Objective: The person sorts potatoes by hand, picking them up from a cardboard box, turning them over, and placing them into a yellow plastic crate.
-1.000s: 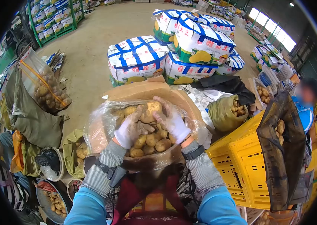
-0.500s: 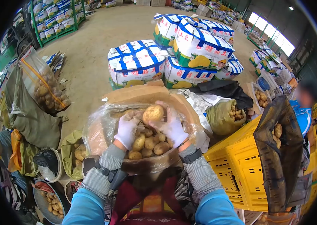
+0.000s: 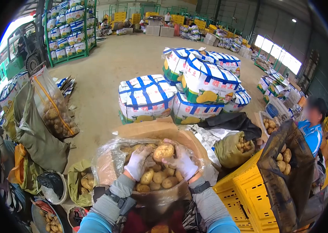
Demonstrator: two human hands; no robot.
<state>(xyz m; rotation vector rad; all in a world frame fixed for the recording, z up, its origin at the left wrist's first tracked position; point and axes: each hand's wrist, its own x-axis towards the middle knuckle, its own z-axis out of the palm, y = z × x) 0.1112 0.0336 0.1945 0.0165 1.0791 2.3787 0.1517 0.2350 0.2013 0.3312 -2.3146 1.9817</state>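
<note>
A large pale potato (image 3: 163, 152) is up above a plastic-lined cardboard box (image 3: 144, 130). My right hand (image 3: 183, 161), in a whitish glove, grips it from the right, thumb and fingers around its side. Close by the potato's left edge is my left hand (image 3: 137, 163), gloved too, with fingers curled together; what is inside them, if anything, is hidden. Several potatoes (image 3: 159, 177) lie in the box below my hands. Clear plastic film (image 3: 111, 151) spills over the box's left side.
Ahead stand printed white, blue-strapped potato packs (image 3: 146, 97), some stacked. Yellow crates (image 3: 245, 190) with a dark liner (image 3: 288, 182) are at right, beside a person in blue (image 3: 311, 134). Sacks (image 3: 41, 128) and a tub of potatoes (image 3: 51, 221) stand left. A forklift (image 3: 24, 50) is far left.
My view has tilted up, so the box and hands appear lower and more of the hall shows. The potato has turned slightly in my right hand's grip.
</note>
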